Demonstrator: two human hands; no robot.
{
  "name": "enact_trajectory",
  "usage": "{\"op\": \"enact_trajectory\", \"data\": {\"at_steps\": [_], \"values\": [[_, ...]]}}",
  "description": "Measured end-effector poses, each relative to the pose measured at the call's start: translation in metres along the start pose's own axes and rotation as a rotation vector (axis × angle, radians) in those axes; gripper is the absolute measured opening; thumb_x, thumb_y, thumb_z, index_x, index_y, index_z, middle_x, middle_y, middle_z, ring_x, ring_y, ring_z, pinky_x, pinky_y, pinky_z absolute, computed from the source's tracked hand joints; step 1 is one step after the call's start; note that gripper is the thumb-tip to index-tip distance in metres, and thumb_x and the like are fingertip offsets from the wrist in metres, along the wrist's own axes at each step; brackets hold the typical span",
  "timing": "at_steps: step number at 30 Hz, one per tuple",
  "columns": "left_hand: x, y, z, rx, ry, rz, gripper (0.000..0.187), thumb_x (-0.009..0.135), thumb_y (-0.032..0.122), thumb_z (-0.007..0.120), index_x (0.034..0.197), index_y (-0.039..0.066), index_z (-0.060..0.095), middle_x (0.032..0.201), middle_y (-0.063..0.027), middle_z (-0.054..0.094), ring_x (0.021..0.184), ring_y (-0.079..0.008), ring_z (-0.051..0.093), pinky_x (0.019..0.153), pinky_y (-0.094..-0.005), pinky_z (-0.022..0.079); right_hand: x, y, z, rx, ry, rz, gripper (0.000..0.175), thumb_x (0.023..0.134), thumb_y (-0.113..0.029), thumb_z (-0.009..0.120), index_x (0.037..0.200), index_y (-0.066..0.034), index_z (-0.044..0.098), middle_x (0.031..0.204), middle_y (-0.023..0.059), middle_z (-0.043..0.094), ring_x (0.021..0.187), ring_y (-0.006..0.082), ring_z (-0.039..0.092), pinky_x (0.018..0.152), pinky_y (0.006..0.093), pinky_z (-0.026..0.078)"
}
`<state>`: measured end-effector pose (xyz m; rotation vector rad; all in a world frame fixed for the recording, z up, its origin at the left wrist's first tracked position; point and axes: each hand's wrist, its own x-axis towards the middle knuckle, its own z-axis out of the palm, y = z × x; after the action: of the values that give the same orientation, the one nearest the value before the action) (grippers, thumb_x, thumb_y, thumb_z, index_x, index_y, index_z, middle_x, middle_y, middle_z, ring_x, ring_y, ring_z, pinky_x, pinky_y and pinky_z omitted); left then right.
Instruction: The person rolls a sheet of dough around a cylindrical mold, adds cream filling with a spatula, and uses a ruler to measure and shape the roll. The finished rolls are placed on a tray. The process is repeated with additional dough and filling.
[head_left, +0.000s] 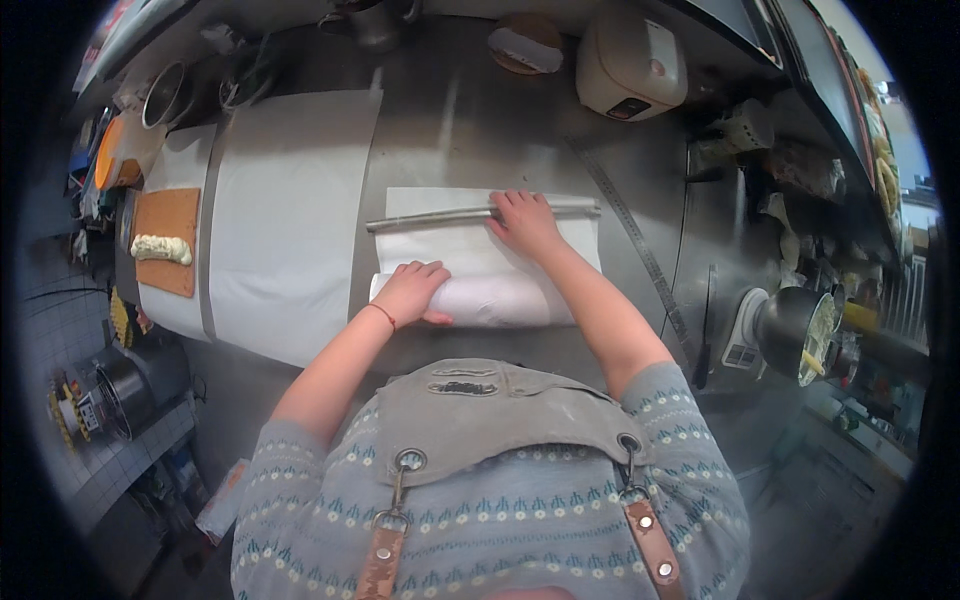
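Observation:
A thick roll wrapped in white paper (502, 300) lies across the steel worktop, close to my apron. My left hand (412, 289) holds its left end from above, thumb on the near side and fingers on the far side. Beyond the roll, the same sheet stretches flat, with a slim metal rod (427, 217) lying across it. My right hand (525, 221) grips this rod right of its middle, fingers over the far side and thumb at the near side. What the paper wraps is hidden.
Left lie a large white paper sheet (292, 180) and a brown cake slab (169, 210) bearing a mound of cream (161, 250). Right are a steel ruler (630, 217), a long knife (707, 322) and a steel bowl (787, 334) on a scale (744, 337). A rice cooker (630, 67) stands behind.

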<state>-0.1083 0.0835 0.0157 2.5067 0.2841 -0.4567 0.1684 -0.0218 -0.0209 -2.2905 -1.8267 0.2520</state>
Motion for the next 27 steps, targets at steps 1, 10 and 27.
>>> {"op": "enact_trajectory", "data": {"at_steps": [1,10,27], "values": [[0.001,0.001,-0.001,0.009,-0.011,-0.013,0.078,0.075,0.058,0.082,0.132,0.010,0.058,0.134,-0.0162,0.063,0.122,-0.0380,0.059,0.104,-0.0486,0.045,0.012,0.006,0.002,-0.006,-0.011,0.042,0.048,0.086,-0.036,0.076,0.124,-0.0122,0.060,0.113,0.0079,0.065,0.112,0.0287,0.062,0.097,0.0465,0.049],[0.003,0.002,-0.004,-0.023,-0.017,0.007,0.078,0.074,0.060,0.083,0.129,0.009,0.059,0.120,-0.0170,0.068,0.115,-0.0395,0.062,0.103,-0.0488,0.046,0.055,0.042,0.006,-0.103,0.060,-0.254,0.032,0.087,-0.029,0.074,0.113,-0.0151,0.062,0.105,0.0056,0.065,0.103,0.0270,0.066,0.093,0.0438,0.053],[0.000,-0.003,0.002,-0.045,-0.006,0.003,0.080,0.075,0.060,0.083,0.131,0.009,0.059,0.129,-0.0170,0.066,0.123,-0.0386,0.059,0.108,-0.0480,0.044,-0.176,0.202,-0.021,0.049,0.148,0.705,0.037,0.082,-0.031,0.086,0.099,-0.0034,0.068,0.095,0.0146,0.069,0.094,0.0339,0.065,0.083,0.0474,0.052]]}}
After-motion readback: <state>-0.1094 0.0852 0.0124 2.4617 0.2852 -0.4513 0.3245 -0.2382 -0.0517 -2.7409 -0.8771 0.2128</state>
